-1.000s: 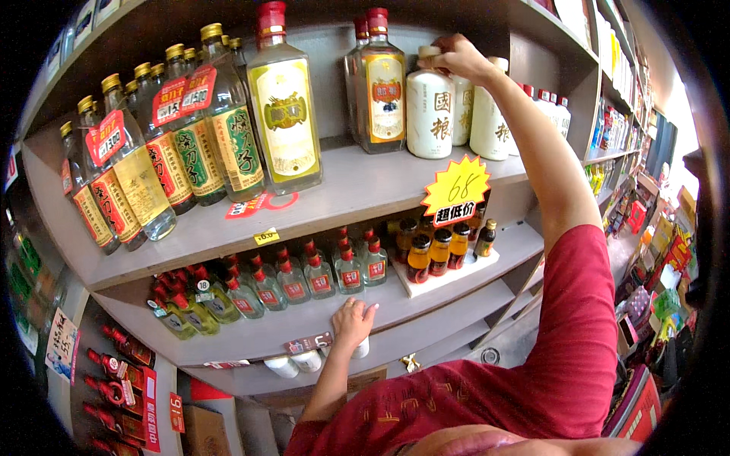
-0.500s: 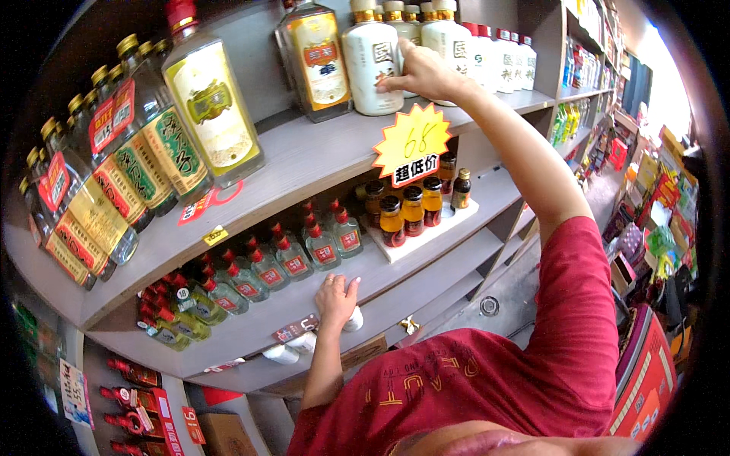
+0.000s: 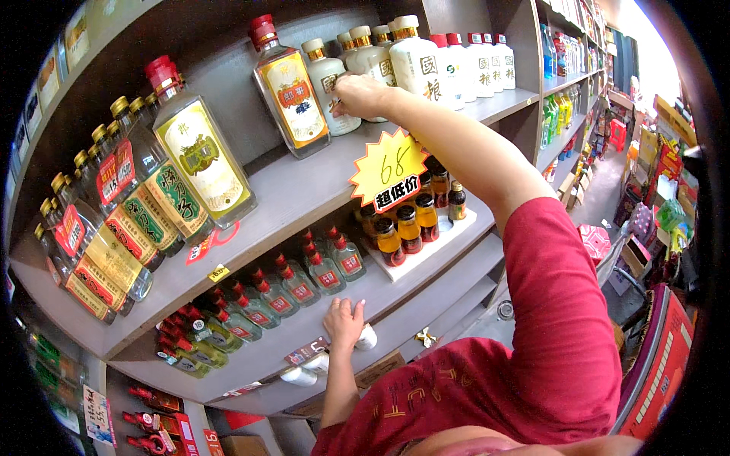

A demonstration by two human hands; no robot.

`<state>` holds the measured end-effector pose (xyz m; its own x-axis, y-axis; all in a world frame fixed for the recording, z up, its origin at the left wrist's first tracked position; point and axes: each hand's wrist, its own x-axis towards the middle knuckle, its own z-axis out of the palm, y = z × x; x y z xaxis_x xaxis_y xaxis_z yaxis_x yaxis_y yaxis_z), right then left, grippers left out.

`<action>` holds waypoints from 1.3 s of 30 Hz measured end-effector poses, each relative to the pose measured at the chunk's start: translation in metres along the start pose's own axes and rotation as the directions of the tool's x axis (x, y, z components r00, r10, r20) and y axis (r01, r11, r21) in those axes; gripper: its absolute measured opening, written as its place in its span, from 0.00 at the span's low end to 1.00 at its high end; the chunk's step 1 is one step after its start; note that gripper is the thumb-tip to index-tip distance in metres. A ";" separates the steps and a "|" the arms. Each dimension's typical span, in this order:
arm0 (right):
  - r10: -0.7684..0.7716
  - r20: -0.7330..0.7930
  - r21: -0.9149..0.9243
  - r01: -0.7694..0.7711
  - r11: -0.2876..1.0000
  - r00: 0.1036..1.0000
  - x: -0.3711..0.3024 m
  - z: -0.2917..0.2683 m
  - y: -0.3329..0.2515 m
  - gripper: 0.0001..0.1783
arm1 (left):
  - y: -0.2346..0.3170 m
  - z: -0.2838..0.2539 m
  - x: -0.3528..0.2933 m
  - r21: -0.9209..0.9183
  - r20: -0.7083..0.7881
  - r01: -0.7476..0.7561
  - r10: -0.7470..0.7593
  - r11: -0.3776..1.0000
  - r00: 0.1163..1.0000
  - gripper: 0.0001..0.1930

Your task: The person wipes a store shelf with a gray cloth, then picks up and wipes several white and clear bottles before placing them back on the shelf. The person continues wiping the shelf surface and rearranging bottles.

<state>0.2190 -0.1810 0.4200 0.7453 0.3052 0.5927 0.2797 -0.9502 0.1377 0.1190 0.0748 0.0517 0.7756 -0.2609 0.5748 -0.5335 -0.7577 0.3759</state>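
Note:
My right hand [image 3: 363, 96] reaches up to the upper shelf, its fingers bent and closed against the side of a white liquor bottle [image 3: 327, 82] with a gold-banded cap. How far the fingers wrap around it is partly hidden. Left of this bottle stands a clear square bottle [image 3: 293, 99] with a red cap and an orange-and-white label. More white bottles [image 3: 417, 61] stand upright to the right. Lower down, my left hand [image 3: 344, 323] lies open on the front edge of the lower shelf, holding nothing, near small clear bottles [image 3: 323, 270] with red caps.
A yellow starburst price sign [image 3: 391, 171] hangs at the upper shelf's edge. Below it, amber bottles [image 3: 408, 228] stand on a white tray. A large square bottle [image 3: 201, 144] and several gold-capped bottles [image 3: 122, 197] fill the left. Cluttered goods [image 3: 661, 220] line the right side.
The white bottle now stands farther back beside the square bottle, my right hand still against it. My view has shifted, showing more of the shelf's back. The left hand remains on the shelf edge.

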 end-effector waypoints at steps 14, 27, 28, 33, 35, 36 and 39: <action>-0.038 0.001 -0.020 0.038 0.999 0.999 0.012 0.015 0.004 0.09 | 0.001 0.000 -0.001 0.025 0.046 0.032 -0.033 0.999 0.998 0.18; -0.184 0.127 0.234 0.151 0.961 0.975 0.033 0.050 0.020 0.09 | 0.001 0.002 0.001 0.018 0.036 0.038 -0.039 0.999 0.999 0.17; -0.172 0.111 0.226 0.144 0.963 0.979 0.033 0.048 0.022 0.09 | 0.003 0.001 0.003 0.020 0.031 0.031 -0.031 0.999 0.999 0.17; -0.208 0.114 0.146 0.190 0.971 0.972 0.049 0.053 0.032 0.05 | 0.002 0.002 0.007 0.004 0.029 0.036 -0.036 0.999 0.999 0.16; -0.261 0.167 0.139 0.239 0.961 0.951 0.053 0.056 0.028 0.06 | 0.001 0.004 0.000 0.003 0.014 0.042 -0.042 0.999 0.999 0.16; -0.289 0.182 0.137 0.266 0.954 0.940 0.055 0.051 0.027 0.07 | 0.002 0.002 0.002 0.013 0.009 0.040 -0.040 0.999 0.999 0.16; -0.332 0.165 0.399 0.245 0.884 0.929 0.045 0.021 0.037 0.13 | -0.001 0.000 0.001 0.030 0.039 0.042 -0.043 0.999 0.998 0.16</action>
<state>0.2752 -0.2014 0.4350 0.6991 0.6096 0.3737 0.6713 -0.7395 -0.0496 0.1208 0.0757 0.0521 0.8101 -0.2514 0.5296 -0.4905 -0.7855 0.3774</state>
